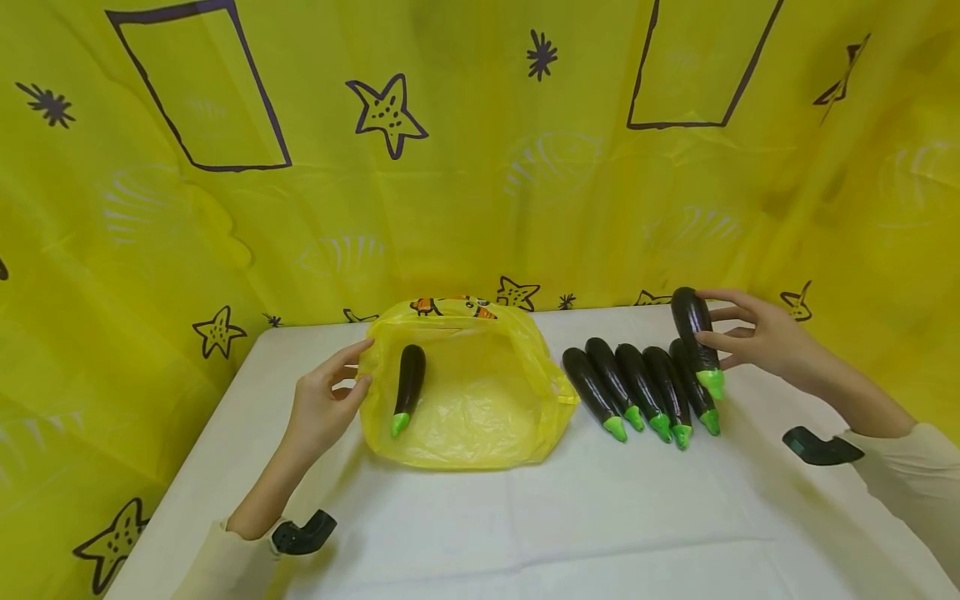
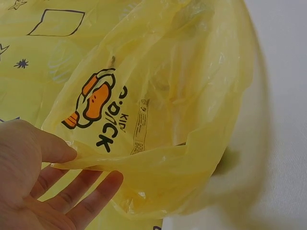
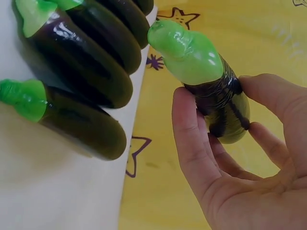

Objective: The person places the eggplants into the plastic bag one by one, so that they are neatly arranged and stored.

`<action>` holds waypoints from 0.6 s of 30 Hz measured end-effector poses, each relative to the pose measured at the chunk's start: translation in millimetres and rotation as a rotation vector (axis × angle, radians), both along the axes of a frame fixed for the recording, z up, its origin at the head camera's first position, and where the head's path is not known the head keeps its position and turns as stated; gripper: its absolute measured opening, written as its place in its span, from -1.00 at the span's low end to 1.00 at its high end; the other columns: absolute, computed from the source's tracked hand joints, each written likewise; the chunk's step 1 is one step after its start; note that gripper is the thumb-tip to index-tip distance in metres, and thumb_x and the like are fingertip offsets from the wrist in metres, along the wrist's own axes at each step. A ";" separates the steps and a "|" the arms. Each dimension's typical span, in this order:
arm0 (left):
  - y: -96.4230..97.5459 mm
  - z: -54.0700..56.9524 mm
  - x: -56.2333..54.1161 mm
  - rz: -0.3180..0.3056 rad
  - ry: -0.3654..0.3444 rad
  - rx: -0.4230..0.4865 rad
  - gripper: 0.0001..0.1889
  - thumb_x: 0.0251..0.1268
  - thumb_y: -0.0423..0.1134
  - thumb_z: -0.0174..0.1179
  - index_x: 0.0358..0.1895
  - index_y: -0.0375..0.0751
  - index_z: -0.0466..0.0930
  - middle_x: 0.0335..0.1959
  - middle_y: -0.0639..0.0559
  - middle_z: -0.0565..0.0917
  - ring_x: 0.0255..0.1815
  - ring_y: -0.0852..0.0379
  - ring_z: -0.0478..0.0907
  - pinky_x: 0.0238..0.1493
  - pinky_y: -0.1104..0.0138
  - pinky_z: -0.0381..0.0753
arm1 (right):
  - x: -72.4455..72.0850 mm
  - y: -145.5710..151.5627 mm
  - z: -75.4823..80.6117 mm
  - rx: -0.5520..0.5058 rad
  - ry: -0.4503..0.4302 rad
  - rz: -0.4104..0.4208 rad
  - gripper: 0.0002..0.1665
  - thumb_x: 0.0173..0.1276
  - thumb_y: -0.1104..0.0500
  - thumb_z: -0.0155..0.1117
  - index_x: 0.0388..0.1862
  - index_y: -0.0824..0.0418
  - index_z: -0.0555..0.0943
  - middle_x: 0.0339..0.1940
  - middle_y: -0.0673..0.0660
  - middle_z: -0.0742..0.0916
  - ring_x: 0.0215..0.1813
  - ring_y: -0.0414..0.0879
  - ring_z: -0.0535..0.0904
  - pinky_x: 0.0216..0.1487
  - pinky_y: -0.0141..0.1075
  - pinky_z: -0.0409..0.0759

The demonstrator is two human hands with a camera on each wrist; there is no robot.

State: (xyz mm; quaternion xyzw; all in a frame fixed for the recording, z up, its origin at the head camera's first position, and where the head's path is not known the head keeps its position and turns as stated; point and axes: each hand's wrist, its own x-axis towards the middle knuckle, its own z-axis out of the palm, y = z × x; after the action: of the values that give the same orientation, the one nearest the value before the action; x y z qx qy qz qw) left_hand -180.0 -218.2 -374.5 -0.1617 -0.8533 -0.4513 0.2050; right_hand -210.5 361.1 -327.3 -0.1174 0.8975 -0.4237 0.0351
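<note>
On the table lies a yellow plastic bag, its mouth facing me. One dark eggplant with a green stem is inside it, near the left wall. My left hand pinches the bag's left rim between thumb and fingers; the left wrist view shows a duck print on the plastic. Over at the right, my right hand grips another eggplant around its dark body, raised above the table with its green stem pointing down toward me. Beneath and left of it, several eggplants lie side by side, stems toward me.
A white cloth covers the table. Yellow printed sheeting hangs behind the table and along its sides. The bag sits left of the eggplant row, its right edge close to the nearest one. Dark curved pieces are worn at both wrists.
</note>
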 end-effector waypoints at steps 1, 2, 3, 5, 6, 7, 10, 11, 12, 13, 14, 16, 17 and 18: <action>0.1 0.0 0.1 0.000 -0.001 -0.001 -0.47 0.32 -0.58 0.27 0.35 -0.20 0.59 -0.02 -0.22 0.69 -0.11 -0.16 0.73 -0.25 0.59 0.64 | -0.1 -1.3 0.6 -0.008 0.001 0.004 -0.11 0.52 0.06 0.32 0.68 0.13 0.12 0.37 0.53 0.46 -0.16 -0.16 0.77 -0.19 -0.23 0.77; 0.1 -0.1 0.2 0.000 -0.002 -0.001 -0.47 0.32 -0.58 0.27 0.35 -0.20 0.59 -0.02 -0.23 0.69 -0.11 -0.16 0.73 -0.25 0.59 0.64 | 0.0 -2.5 1.4 -0.012 0.001 0.006 -0.11 0.51 0.06 0.32 0.67 0.13 0.12 0.36 0.53 0.46 -0.15 -0.18 0.77 -0.19 -0.23 0.77; 0.1 -0.2 0.3 0.000 -0.002 -0.001 -0.47 0.32 -0.58 0.27 0.35 -0.20 0.59 -0.03 -0.22 0.69 -0.11 -0.16 0.73 -0.26 0.59 0.64 | 0.2 -3.7 2.1 -0.016 0.000 0.009 -0.11 0.51 0.07 0.32 0.67 0.14 0.13 0.36 0.53 0.46 -0.14 -0.20 0.76 -0.19 -0.22 0.77; 0.0 -0.4 0.4 0.000 -0.002 -0.002 -0.47 0.32 -0.58 0.27 0.34 -0.21 0.59 -0.03 -0.22 0.69 -0.12 -0.16 0.73 -0.26 0.59 0.65 | 0.4 -6.2 3.7 -0.021 -0.001 0.013 -0.11 0.51 0.07 0.33 0.67 0.14 0.13 0.37 0.52 0.46 -0.13 -0.22 0.75 -0.19 -0.22 0.77; -0.1 -0.6 0.4 0.001 -0.002 -0.003 -0.47 0.31 -0.58 0.27 0.34 -0.21 0.59 -0.03 -0.22 0.69 -0.12 -0.16 0.73 -0.26 0.59 0.65 | 0.5 -7.6 4.6 -0.020 -0.001 0.013 -0.11 0.51 0.07 0.33 0.67 0.14 0.13 0.37 0.51 0.46 -0.13 -0.21 0.76 -0.19 -0.22 0.77; -0.2 -0.6 0.3 0.001 -0.003 -0.004 -0.47 0.31 -0.58 0.27 0.34 -0.20 0.59 -0.03 -0.22 0.69 -0.12 -0.16 0.73 -0.26 0.59 0.65 | 0.4 -8.9 5.5 -0.017 0.001 0.013 -0.10 0.51 0.06 0.33 0.67 0.14 0.13 0.37 0.51 0.46 -0.14 -0.20 0.76 -0.19 -0.23 0.77; -0.5 -0.5 0.0 0.003 -0.005 -0.007 -0.47 0.31 -0.58 0.27 0.34 -0.20 0.59 -0.03 -0.22 0.69 -0.12 -0.16 0.73 -0.26 0.59 0.65 | -1.3 -13.1 8.4 -0.023 0.005 0.012 -0.10 0.50 0.07 0.35 0.67 0.10 0.13 0.38 0.49 0.46 -0.14 -0.20 0.76 -0.19 -0.25 0.77; -0.5 -0.4 -0.1 0.005 -0.006 -0.008 -0.46 0.31 -0.58 0.27 0.35 -0.20 0.59 -0.03 -0.22 0.69 -0.12 -0.15 0.73 -0.26 0.58 0.65 | -1.9 -14.4 9.4 -0.028 0.009 0.016 -0.10 0.50 0.09 0.35 0.67 0.10 0.13 0.38 0.50 0.46 -0.15 -0.20 0.76 -0.19 -0.24 0.77; -0.5 -0.2 -0.3 0.006 -0.007 -0.009 -0.46 0.31 -0.58 0.27 0.35 -0.20 0.59 -0.02 -0.22 0.69 -0.12 -0.15 0.73 -0.25 0.58 0.65 | -2.7 -15.7 10.4 -0.035 0.016 0.021 -0.11 0.50 0.11 0.34 0.67 0.11 0.13 0.38 0.51 0.45 -0.14 -0.21 0.76 -0.20 -0.24 0.77; -0.5 0.0 -0.3 0.007 -0.008 -0.011 -0.46 0.31 -0.58 0.27 0.35 -0.20 0.59 -0.02 -0.23 0.69 -0.11 -0.15 0.73 -0.25 0.58 0.65 | -3.1 -16.9 11.3 -0.045 0.022 0.028 -0.11 0.50 0.13 0.34 0.67 0.12 0.13 0.38 0.52 0.45 -0.14 -0.23 0.76 -0.20 -0.23 0.77; -0.4 0.3 -0.3 0.009 -0.008 -0.012 -0.46 0.31 -0.58 0.27 0.35 -0.20 0.59 -0.01 -0.23 0.69 -0.12 -0.15 0.73 -0.25 0.58 0.65 | -3.2 -18.1 12.4 -0.055 0.026 0.034 -0.12 0.50 0.15 0.34 0.67 0.13 0.14 0.38 0.52 0.45 -0.13 -0.24 0.75 -0.21 -0.22 0.77; -0.2 0.7 -0.4 0.011 -0.008 -0.016 -0.46 0.31 -0.58 0.27 0.35 -0.20 0.59 0.00 -0.23 0.69 -0.12 -0.15 0.73 -0.25 0.58 0.65 | -2.9 -20.5 14.3 -0.061 0.033 0.042 -0.12 0.50 0.17 0.33 0.67 0.14 0.13 0.38 0.52 0.45 -0.13 -0.25 0.75 -0.21 -0.21 0.78; 0.2 0.9 -0.3 0.010 -0.005 -0.017 -0.47 0.31 -0.57 0.27 0.35 -0.20 0.59 0.00 -0.23 0.69 -0.12 -0.15 0.73 -0.25 0.58 0.65 | -2.4 -21.9 15.3 -0.062 0.031 0.037 -0.13 0.50 0.16 0.34 0.66 0.12 0.15 0.38 0.50 0.46 -0.14 -0.24 0.75 -0.20 -0.21 0.78; 0.3 0.9 -0.3 0.009 -0.004 -0.018 -0.47 0.31 -0.58 0.27 0.35 -0.21 0.59 0.00 -0.23 0.69 -0.12 -0.16 0.73 -0.25 0.58 0.65 | -1.9 -23.4 16.2 -0.064 0.028 0.034 -0.13 0.50 0.16 0.34 0.66 0.11 0.16 0.39 0.49 0.46 -0.14 -0.23 0.76 -0.20 -0.21 0.78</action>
State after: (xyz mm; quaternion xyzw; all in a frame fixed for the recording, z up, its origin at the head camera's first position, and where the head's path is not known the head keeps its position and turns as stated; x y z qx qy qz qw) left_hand -180.3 -217.9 -373.6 -0.1590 -0.8585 -0.4429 0.2039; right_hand -212.4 337.7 -311.1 -0.1395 0.8818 -0.4497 0.0258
